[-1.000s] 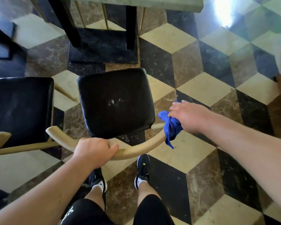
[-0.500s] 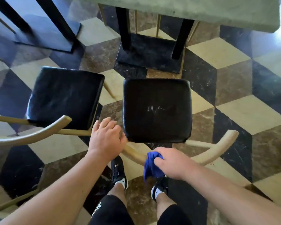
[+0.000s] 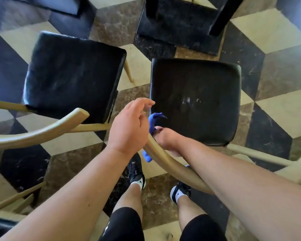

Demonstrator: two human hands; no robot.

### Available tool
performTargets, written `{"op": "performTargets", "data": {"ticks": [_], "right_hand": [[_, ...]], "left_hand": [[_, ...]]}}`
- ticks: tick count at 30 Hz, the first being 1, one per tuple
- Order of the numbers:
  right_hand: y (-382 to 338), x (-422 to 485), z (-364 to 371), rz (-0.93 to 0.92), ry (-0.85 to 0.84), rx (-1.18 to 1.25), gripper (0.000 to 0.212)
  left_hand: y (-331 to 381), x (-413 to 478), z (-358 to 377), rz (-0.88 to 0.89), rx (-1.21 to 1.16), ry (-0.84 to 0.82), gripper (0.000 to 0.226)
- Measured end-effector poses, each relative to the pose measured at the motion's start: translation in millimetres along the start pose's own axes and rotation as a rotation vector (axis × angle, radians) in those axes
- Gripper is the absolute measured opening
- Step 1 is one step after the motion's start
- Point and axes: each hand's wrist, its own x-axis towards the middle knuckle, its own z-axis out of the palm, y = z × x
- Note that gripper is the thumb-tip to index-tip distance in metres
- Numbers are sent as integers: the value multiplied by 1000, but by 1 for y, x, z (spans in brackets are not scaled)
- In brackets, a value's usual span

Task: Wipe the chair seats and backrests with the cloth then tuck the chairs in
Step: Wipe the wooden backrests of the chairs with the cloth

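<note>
Right hand [image 3: 167, 139] curls its fingers round a crumpled blue cloth [image 3: 155, 119], pressing it onto the curved tan wooden backrest rail [image 3: 170, 164] of the right-hand chair. Left hand [image 3: 129, 127] hangs over that rail's left end, fingers loose and holding nothing; whether it touches the wood is unclear.

Around them lies a cube-patterned tile floor [image 3: 276, 40] of cream, brown and black. A black table base [image 3: 177, 32] stands at the top. Below it are the left black padded seat [image 3: 73, 75] and the right black padded seat [image 3: 195, 101], side by side but apart. The neighbouring chair's tan rail [image 3: 38, 133] ends just beside the left hand.

The held rail runs from the hands down and right, passing beneath the right forearm. The cloth lies across it, one end poking toward the seat and the other hanging toward the black shoes [image 3: 135, 171].
</note>
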Motion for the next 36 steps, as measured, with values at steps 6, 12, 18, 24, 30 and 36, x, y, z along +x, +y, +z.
{"op": "performTargets", "data": {"ticks": [6,12,18,24,30,36], "right_hand": [[-15,53,7,88,-118,-270,26],[-31,14,1,246,-244,-185,31],[-23,-87,-27,26,-191,143,20],[25,-173,-65,-163,-111,-365,22],[99,-232,-123,-8,0,-727,36],[139,-240,-188,131,112,-1028,26]], "left_hand": [[-7,8,-3,41,-63,101,38],[-4,2,-5,48,-7,133,37],[17,-6,-9,84,285,41,28],[52,-39,25,218,788,-248,24],[111,-72,92,400,872,-994,42],[160,-94,140,129,700,-1155,86]]}}
